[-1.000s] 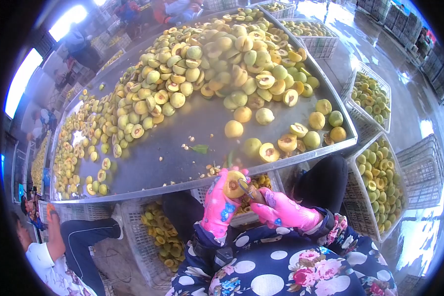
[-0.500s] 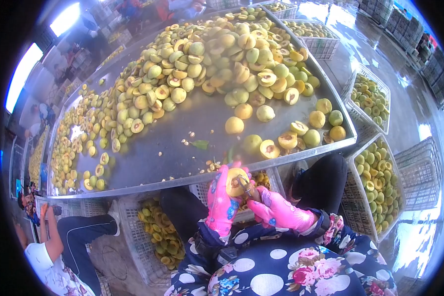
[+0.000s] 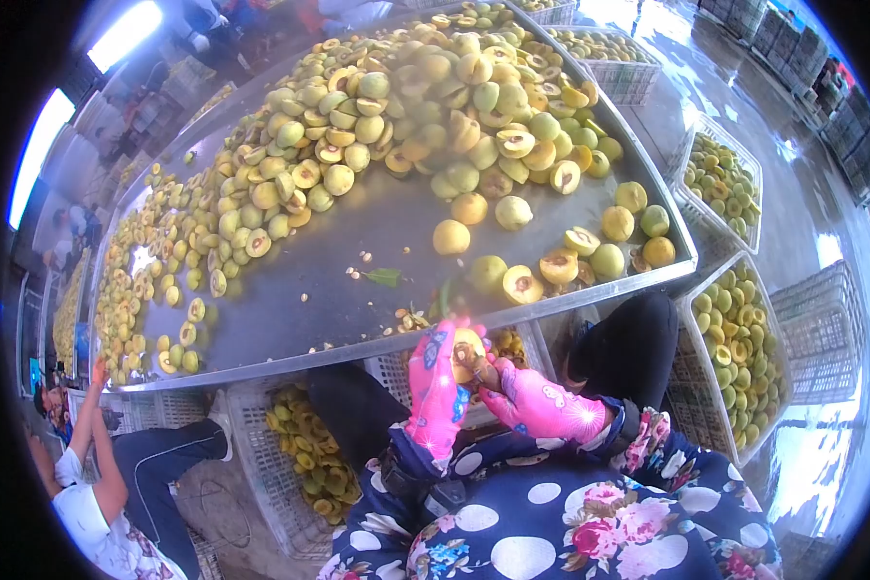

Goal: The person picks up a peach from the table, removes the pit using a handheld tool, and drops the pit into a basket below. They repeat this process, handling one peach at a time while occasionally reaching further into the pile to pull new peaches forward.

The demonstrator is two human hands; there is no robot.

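Observation:
In pink patterned gloves, both hands meet just off the near edge of a metal table [image 3: 358,307]. My left hand [image 3: 437,391] is wrapped round a yellow halved fruit [image 3: 468,350], whose brown centre faces up. My right hand [image 3: 541,398] is closed on a small tool [image 3: 486,372] with a dark handle, its tip at the fruit's centre and partly hidden by the fingers. Beyond them, a large heap of green-yellow fruit [image 3: 358,126], many pieces cut open, lies on the table.
Crates of fruit stand at the right [image 3: 735,358], farther back [image 3: 720,184] and below the table at the left [image 3: 309,454]. Stacked empty crates [image 3: 817,333] are at the far right. A co-worker [image 3: 101,493] sits at the left, one arm reaching to the table.
The co-worker's arm has risen to the table edge. My hands remain together at the fruit, and my right hand has turned slightly. The view has shifted a little.

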